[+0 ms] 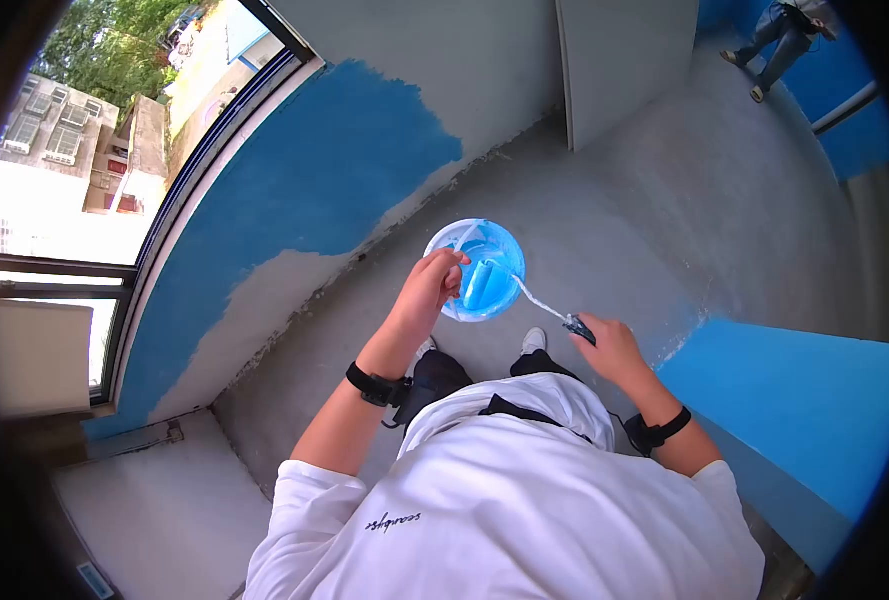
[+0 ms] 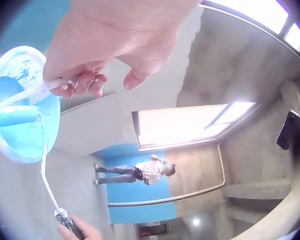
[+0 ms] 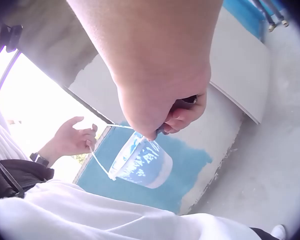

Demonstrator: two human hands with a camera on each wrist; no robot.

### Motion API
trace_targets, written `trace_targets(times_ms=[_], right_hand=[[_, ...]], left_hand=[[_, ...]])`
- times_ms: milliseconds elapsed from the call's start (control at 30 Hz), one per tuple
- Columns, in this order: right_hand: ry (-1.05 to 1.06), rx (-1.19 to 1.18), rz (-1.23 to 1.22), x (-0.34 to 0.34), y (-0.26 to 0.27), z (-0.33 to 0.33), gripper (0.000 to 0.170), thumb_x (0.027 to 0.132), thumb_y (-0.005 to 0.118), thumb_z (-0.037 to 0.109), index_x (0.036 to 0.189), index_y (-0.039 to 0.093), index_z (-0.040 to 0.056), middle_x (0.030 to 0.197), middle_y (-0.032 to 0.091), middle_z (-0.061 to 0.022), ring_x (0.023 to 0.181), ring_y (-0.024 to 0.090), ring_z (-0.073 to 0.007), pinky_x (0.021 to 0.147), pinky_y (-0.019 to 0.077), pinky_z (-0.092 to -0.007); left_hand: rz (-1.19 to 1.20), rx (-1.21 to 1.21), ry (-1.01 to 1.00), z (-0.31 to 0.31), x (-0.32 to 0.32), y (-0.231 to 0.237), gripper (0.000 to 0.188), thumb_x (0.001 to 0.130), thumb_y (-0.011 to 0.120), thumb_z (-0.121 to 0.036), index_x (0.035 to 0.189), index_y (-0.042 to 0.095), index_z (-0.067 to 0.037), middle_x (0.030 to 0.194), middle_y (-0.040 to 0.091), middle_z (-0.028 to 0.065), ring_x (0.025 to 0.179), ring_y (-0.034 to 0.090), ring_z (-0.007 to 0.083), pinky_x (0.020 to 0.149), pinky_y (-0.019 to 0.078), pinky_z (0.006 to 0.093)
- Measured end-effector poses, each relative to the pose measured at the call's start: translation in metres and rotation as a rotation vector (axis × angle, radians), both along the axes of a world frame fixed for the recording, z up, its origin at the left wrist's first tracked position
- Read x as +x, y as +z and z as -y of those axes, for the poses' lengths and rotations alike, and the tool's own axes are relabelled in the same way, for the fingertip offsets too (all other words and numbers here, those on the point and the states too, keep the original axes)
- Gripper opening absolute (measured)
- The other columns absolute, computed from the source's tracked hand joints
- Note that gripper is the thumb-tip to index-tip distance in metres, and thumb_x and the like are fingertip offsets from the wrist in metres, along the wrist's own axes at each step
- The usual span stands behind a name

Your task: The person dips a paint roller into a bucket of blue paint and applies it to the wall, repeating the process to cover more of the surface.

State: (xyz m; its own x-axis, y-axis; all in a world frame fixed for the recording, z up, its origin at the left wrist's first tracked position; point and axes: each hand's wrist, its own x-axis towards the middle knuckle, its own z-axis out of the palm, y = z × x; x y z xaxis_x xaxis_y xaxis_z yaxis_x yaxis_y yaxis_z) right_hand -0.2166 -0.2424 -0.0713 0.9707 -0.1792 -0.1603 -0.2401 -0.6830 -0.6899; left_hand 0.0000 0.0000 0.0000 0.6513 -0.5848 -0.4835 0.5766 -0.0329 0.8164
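Left hand [image 1: 432,288] held a bucket [image 3: 142,167]; right hand [image 1: 609,347] held a roller [image 1: 479,286].
The left fingers curled round the bucket's handle [image 2: 30,91], thumb apart, and the bucket hung by it before the person, over grey floor [image 1: 614,240]; the right fingers wrapped the roller's dark grip [image 1: 579,328], its head inside the bucket among blue paint [image 2: 22,142]. Nearby, a wall [image 1: 354,160] was partly blue.

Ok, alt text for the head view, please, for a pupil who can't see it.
A person's left grip holds a paint bucket by its handle; the right grip holds a roller that reaches inside. The nearby wall is partly painted blue.
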Motion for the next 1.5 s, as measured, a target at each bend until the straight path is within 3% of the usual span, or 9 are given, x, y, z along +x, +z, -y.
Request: trace_targets(times_ms=[167, 400, 500, 767, 867, 933, 1033, 1367, 1500], right_hand=[[0.053, -0.065, -0.100, 0.036, 0.006, -0.045, 0.028, 0.086, 0.065, 0.028, 0.105, 0.063, 0.0070, 0.085, 0.068, -0.0183, 0.079, 0.065, -0.0407, 0.068, 0.0519, -0.0476], [-0.032, -0.147, -0.272, 0.103, -0.001, -0.119, 0.028, 0.089, 0.063, 0.033, 0.102, 0.062, 0.0077, 0.078, 0.067, -0.0198, 0.075, 0.065, -0.0421, 0.066, 0.0513, -0.0508], [-0.003, -0.178, -0.336, 0.135, -0.002, -0.146, 0.029, 0.089, 0.063, 0.033, 0.101, 0.062, 0.0070, 0.077, 0.067, -0.0206, 0.074, 0.064, -0.0431, 0.066, 0.0510, -0.0511], [-0.039, -0.104, -0.404, 0.201, -0.003, -0.214, 0.027, 0.088, 0.064, 0.032, 0.102, 0.063, 0.0082, 0.076, 0.066, -0.0193, 0.073, 0.064, -0.0424, 0.065, 0.0507, -0.0505], [-0.062, -0.096, -0.338, 0.220, -0.007, -0.224, 0.027, 0.088, 0.064, 0.031, 0.100, 0.063, 0.0078, 0.074, 0.066, -0.0189, 0.072, 0.064, -0.0421, 0.064, 0.0506, -0.0499], [-0.138, 0.039, -0.380, 0.227, -0.011, -0.225, 0.026, 0.089, 0.064, 0.031, 0.100, 0.063, 0.0072, 0.073, 0.065, -0.0187, 0.071, 0.063, -0.0418, 0.063, 0.0504, -0.0493], [-0.111, -0.011, -0.357, 0.230, -0.005, -0.223, 0.025, 0.089, 0.064, 0.029, 0.100, 0.063, 0.0064, 0.074, 0.065, -0.0191, 0.071, 0.063, -0.0420, 0.063, 0.0499, -0.0490], [-0.149, 0.136, -0.309, 0.223, -0.016, -0.199, 0.025, 0.090, 0.063, 0.029, 0.099, 0.063, 0.0058, 0.073, 0.065, -0.0197, 0.072, 0.062, -0.0429, 0.062, 0.0490, -0.0502], [-0.172, 0.150, -0.320, 0.227, -0.017, -0.197, 0.024, 0.090, 0.063, 0.028, 0.097, 0.062, 0.0046, 0.073, 0.065, -0.0200, 0.071, 0.062, -0.0435, 0.062, 0.0485, -0.0506]], left_hand=[[-0.041, 0.033, 0.004, -0.039, 0.029, -0.010, 0.021, 0.096, 0.050, -0.025, 0.097, 0.057, -0.005, 0.068, 0.038, -0.0053, 0.065, 0.039, 0.0081, 0.067, 0.0344, 0.0259], [-0.158, 0.046, 0.031, -0.080, 0.079, -0.039, 0.015, 0.094, 0.053, -0.021, 0.098, 0.058, -0.007, 0.072, 0.041, -0.0058, 0.069, 0.038, 0.0070, 0.067, 0.0318, 0.0240], [-0.073, 0.041, -0.068, -0.103, 0.092, -0.059, 0.019, 0.090, 0.055, -0.019, 0.105, 0.057, -0.007, 0.079, 0.045, -0.0051, 0.074, 0.040, 0.0064, 0.071, 0.0322, 0.0235], [-0.108, 0.036, -0.029, -0.163, 0.149, -0.076, 0.024, 0.090, 0.053, -0.018, 0.111, 0.055, -0.007, 0.085, 0.046, -0.0029, 0.080, 0.041, 0.0084, 0.076, 0.0330, 0.0239], [-0.137, 0.037, -0.048, -0.177, 0.164, -0.091, 0.023, 0.091, 0.051, -0.018, 0.111, 0.054, -0.007, 0.082, 0.045, -0.0026, 0.078, 0.041, 0.0092, 0.076, 0.0329, 0.0244], [-0.243, -0.173, 0.086, -0.180, 0.170, -0.102, 0.022, 0.092, 0.048, -0.019, 0.109, 0.053, -0.007, 0.078, 0.043, -0.0022, 0.076, 0.041, 0.0101, 0.076, 0.0334, 0.0260], [-0.282, -0.252, 0.186, -0.182, 0.175, -0.106, 0.021, 0.093, 0.047, -0.021, 0.107, 0.052, -0.007, 0.076, 0.043, -0.0021, 0.074, 0.041, 0.0109, 0.076, 0.0334, 0.0272], [-0.222, -0.245, 0.174, -0.167, 0.189, -0.084, 0.023, 0.093, 0.047, -0.023, 0.108, 0.051, -0.006, 0.076, 0.044, -0.0018, 0.074, 0.042, 0.0109, 0.077, 0.0351, 0.0272], [-0.224, -0.213, 0.186, -0.164, 0.190, -0.084, 0.021, 0.091, 0.043, -0.015, 0.109, 0.051, -0.005, 0.076, 0.043, -0.0014, 0.074, 0.039, 0.0115, 0.076, 0.0329, 0.0275]])
